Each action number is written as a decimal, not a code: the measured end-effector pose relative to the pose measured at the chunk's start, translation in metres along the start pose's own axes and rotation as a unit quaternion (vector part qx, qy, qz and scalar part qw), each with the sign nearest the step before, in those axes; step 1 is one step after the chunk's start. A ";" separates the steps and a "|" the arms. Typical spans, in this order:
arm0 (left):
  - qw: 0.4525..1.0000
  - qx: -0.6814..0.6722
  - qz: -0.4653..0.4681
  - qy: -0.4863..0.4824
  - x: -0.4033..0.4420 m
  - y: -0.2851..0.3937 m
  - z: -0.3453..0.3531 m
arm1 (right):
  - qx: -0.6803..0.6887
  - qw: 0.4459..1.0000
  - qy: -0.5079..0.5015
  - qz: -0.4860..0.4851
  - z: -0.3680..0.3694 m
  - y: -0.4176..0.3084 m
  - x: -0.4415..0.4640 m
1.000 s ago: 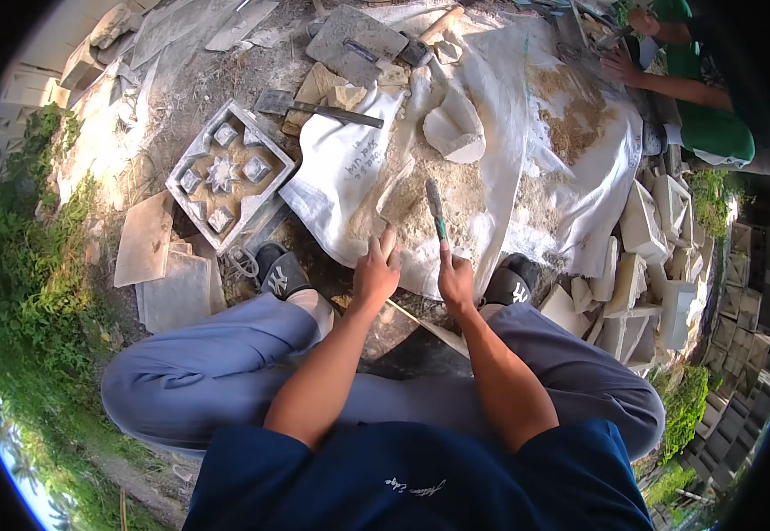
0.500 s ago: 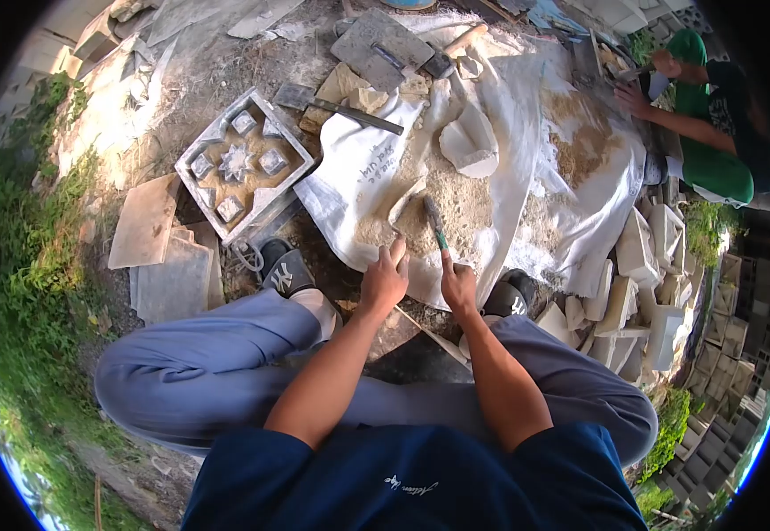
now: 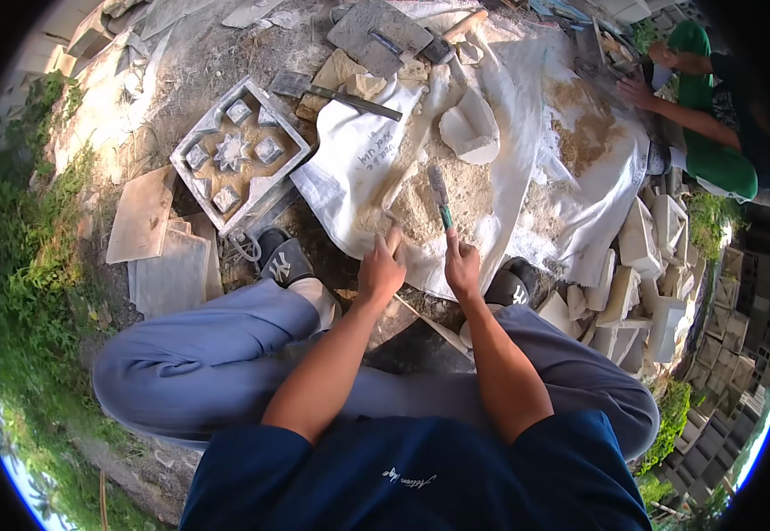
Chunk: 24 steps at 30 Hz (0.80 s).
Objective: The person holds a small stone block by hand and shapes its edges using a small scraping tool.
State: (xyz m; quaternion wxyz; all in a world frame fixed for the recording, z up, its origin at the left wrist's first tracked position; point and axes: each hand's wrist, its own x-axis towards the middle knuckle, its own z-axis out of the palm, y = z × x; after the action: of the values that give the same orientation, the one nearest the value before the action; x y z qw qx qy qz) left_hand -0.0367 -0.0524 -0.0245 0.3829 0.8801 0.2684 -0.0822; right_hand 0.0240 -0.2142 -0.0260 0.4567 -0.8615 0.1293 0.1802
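Note:
My right hand (image 3: 463,268) is wrapped round the green handle of a small trowel (image 3: 439,188). Its narrow grey blade points away from me, over pale sandy powder (image 3: 469,196) on a white sack (image 3: 340,199). My left hand (image 3: 382,268) is closed at the near edge of the sack, left of the trowel; whatever its fingers hold is hidden. A broken, hollow white chunk (image 3: 472,131) lies beyond the powder. A thin pale strip (image 3: 433,327) runs along the ground below my hands.
A square mould with raised star shapes (image 3: 265,183) stands at left, near flat tiles (image 3: 172,265). A hammer (image 3: 442,46), a flat float (image 3: 376,37) and a long-handled metal tool (image 3: 349,99) lie ahead. Pale blocks (image 3: 637,283) crowd the right. Another person (image 3: 721,124) works at far right.
The trowel blade has lifted slightly away from me and now tilts over the powder. A curved pale piece that stood beside it no longer shows upright. My left hand is nearly in the same place.

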 end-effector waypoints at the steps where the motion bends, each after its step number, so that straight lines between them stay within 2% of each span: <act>1: 1.000 0.004 0.009 0.008 0.001 -0.002 0.001 | 0.060 0.998 0.013 -0.016 0.001 0.008 0.005; 3: 1.000 0.006 0.020 0.018 -0.002 -0.002 0.001 | 0.047 0.998 0.026 -0.017 -0.003 0.021 0.006; 5: 1.000 -0.013 0.014 0.000 -0.001 0.004 -0.005 | -0.073 0.996 0.033 0.050 -0.005 0.029 0.003; 7: 1.000 -0.014 0.017 0.001 -0.002 0.006 -0.005 | -0.077 0.994 0.051 0.060 -0.004 0.032 0.004; 9: 1.000 -0.013 0.016 0.000 -0.001 0.007 -0.007 | -0.060 0.996 0.024 0.066 -0.007 0.030 0.008; 14: 1.000 -0.011 -0.010 0.001 -0.001 0.006 -0.005 | 0.010 0.999 0.035 0.029 -0.005 0.027 0.011; 17: 1.000 -0.012 -0.023 -0.012 -0.001 0.007 -0.006 | -0.111 0.992 0.037 0.049 0.002 0.041 0.012; 22: 1.000 -0.008 -0.010 -0.004 0.000 0.007 -0.007 | -0.085 0.995 0.033 0.051 -0.009 0.018 0.010; 24: 1.000 -0.012 -0.007 0.000 -0.002 0.001 -0.003 | 0.044 0.998 0.048 0.023 -0.007 0.019 0.012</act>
State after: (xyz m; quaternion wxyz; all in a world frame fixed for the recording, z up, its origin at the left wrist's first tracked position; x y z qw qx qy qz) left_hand -0.0378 -0.0514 -0.0208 0.3926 0.8736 0.2756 -0.0822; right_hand 0.0287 -0.2308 -0.0414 0.4831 -0.8451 0.1789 0.1429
